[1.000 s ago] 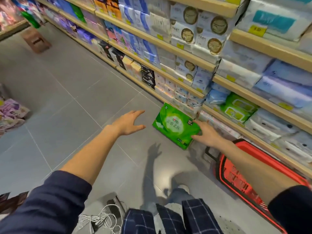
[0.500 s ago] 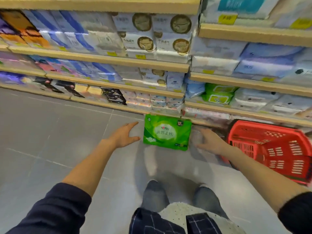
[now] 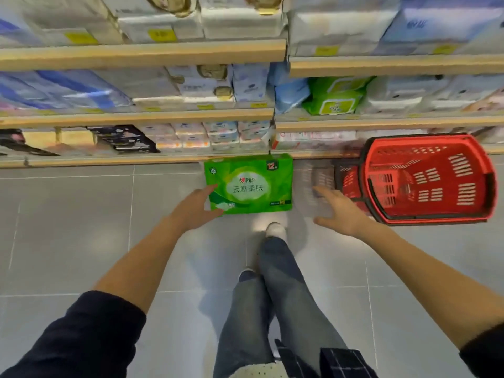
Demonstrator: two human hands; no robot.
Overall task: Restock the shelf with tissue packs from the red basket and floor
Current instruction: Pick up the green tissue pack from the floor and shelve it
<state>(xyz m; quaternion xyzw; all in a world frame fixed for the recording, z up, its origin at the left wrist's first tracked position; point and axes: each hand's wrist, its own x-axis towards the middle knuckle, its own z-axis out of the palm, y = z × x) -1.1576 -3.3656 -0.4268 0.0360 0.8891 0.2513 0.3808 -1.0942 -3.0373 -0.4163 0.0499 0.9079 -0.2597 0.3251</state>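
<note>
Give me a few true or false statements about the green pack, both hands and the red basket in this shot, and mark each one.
1. The left hand touches the green tissue pack at its lower left corner. True.
2. The right hand grips the pack. False: it is spread open, apart from the pack.
3. The red basket is full of packs. False: no packs show inside it.
4. The basket sits right of the pack. True.
5. More green packs sit on a shelf above. True.
</note>
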